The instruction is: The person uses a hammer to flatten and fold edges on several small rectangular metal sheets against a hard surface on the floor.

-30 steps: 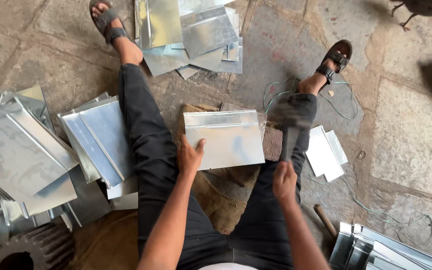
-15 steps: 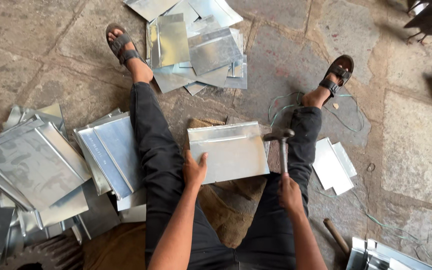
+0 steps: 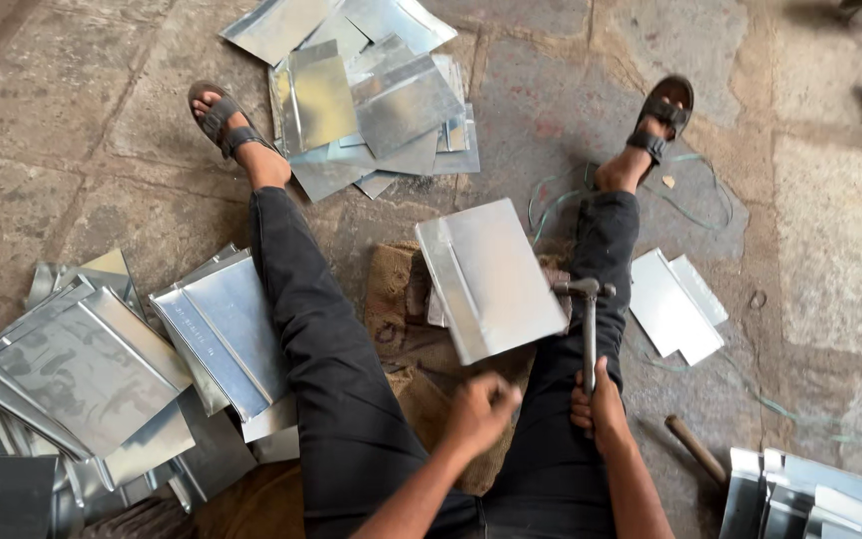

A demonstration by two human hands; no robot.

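Your right hand [image 3: 599,407] grips the hammer [image 3: 588,319]; your left hand [image 3: 478,407], fisted and empty, hovers above burlap [image 3: 403,309] on the stone floor [image 3: 840,260].

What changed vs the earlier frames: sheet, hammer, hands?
The flat grey metal sheet between the legs has turned from lying crosswise to lying slantwise. The left hand has come off it and drawn back, blurred. The right hand still grips the metal hammer, head beside the sheet's right edge. Sheet stacks unchanged.
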